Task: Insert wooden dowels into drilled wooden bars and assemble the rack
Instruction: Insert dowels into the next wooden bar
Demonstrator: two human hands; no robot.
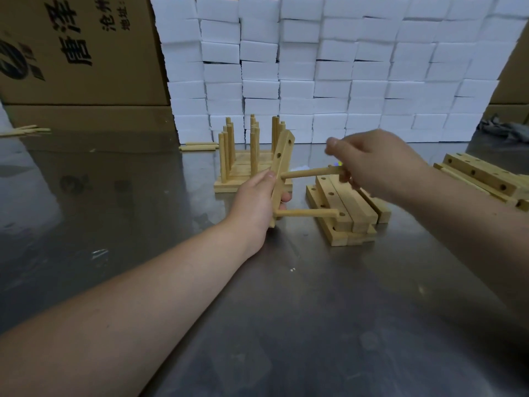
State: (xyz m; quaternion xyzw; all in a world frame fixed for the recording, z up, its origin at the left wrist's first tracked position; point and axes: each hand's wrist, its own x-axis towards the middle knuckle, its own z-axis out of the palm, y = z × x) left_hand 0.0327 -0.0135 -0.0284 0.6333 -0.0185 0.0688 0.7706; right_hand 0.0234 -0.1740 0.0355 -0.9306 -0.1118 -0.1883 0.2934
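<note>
Head view, single entry.

- Left hand (257, 200): thumb and fingers are clamped round the drilled bar (282, 164). The thumb lies on the near edge, and two fingertips show past the far side.
- Drilled bar: held tilted, nearly on end, above the steel table (286, 310) and just in front of the finished racks (243, 167). Two open holes show in its upper part. Its lower end is partly hidden by the hand.
- Upper dowel (306, 173): set in the bar and pointing right. Its far end is covered by the right hand (378, 164), whose fingers are curled and pinched on it. The contact is blurred.
- Lower dowel (307, 212): set in the bar, free of either hand. Its tip overlaps the stack of bars (347, 207); whether the two touch cannot be told.
- Stack of bars: lies flat on the table below the right hand, partly covered by it.
- Second pile of bars (483, 179): cut off by the right edge.
- Loose dowels (199, 146): lie by the foam blocks (329, 67).
- More dowels (25, 129): far left, blurred.
- Cardboard box (80, 47): its print is cut off.
</note>
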